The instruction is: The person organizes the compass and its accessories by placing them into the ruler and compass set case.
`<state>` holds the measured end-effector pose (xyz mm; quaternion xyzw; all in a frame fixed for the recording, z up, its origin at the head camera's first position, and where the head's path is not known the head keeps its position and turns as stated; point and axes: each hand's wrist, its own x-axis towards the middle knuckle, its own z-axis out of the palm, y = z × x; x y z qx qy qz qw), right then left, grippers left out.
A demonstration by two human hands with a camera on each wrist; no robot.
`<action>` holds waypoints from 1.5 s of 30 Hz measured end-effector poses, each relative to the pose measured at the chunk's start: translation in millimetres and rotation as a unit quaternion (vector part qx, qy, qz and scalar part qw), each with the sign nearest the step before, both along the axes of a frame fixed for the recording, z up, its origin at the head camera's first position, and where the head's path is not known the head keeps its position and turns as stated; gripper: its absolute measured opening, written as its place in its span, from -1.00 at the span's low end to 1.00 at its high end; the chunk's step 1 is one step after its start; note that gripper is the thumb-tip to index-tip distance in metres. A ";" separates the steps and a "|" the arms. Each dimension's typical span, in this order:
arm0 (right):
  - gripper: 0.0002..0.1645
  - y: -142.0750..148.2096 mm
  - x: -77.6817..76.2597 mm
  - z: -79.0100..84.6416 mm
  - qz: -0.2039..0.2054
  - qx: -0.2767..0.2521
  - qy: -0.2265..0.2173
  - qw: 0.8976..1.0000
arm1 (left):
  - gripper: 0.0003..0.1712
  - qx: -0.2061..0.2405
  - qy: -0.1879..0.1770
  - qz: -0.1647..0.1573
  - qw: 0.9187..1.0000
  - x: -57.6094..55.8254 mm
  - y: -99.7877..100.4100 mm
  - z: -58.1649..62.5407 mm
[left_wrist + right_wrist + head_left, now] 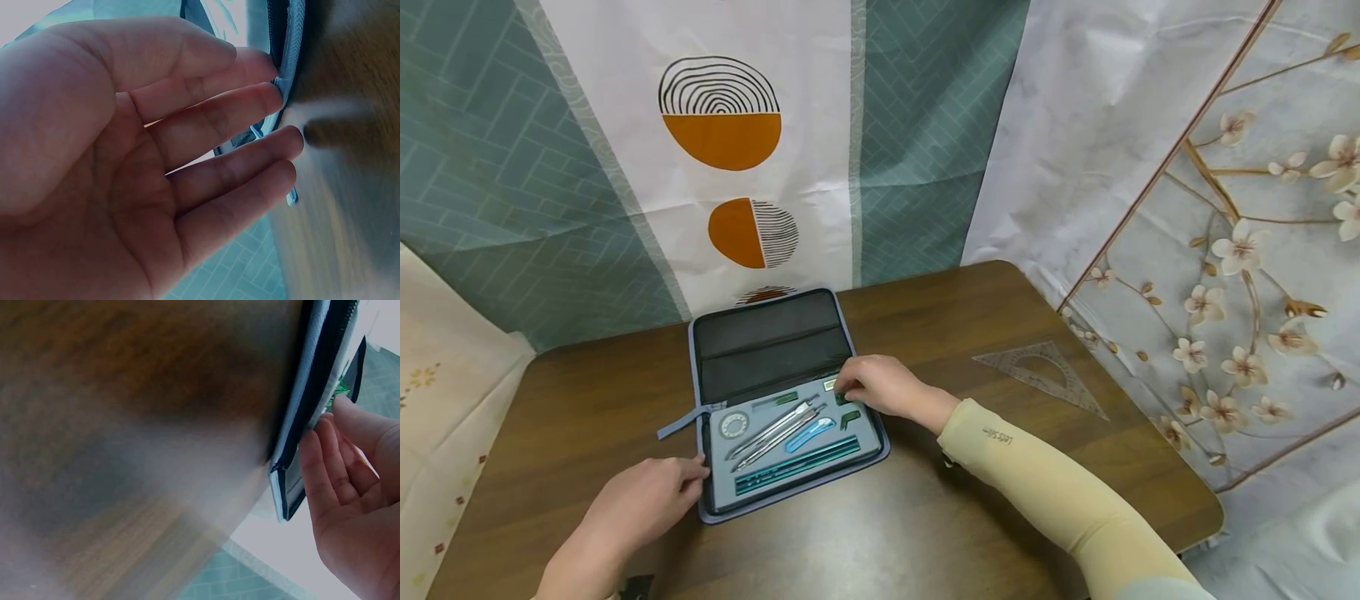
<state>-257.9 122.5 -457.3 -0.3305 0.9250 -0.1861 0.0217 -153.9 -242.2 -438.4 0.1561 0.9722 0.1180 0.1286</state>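
A blue-grey zip case lies open on the table, its dark lid leaning back. Its grey tray carries silver drawing compasses, a light-blue cutter knife, a teal ruler and a white ring-like disc. My right hand reaches over the tray's upper right corner, pinching a small green piece at the thumb tip; its other fingers lie along the case edge. At the case's left side, my left hand rests its fingertips on the zip edge, fingers nearly straight.
A clear set square lies on the wooden table right of the case. Another small green piece sits in the tray below my right hand. A zip strap sticks out left. Patterned curtains hang behind the table.
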 end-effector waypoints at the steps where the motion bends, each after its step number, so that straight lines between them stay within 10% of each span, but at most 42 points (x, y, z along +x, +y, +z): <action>1: -0.82 0.3 -0.1 0.6 0.003 0.002 0.000 1.000 | -0.69 0.001 0.002 -0.001 1.000 0.3 0.6 0.3; 35: -0.84 -7.9 6.9 4.1 0.058 0.101 0.113 0.987 | -0.62 -0.027 -0.005 0.001 1.000 2.9 0.8 0.8; 45: -0.93 -4.2 4.5 -0.7 0.039 0.042 0.076 0.995 | -0.64 -0.025 0.000 0.003 1.000 3.1 3.5 -0.8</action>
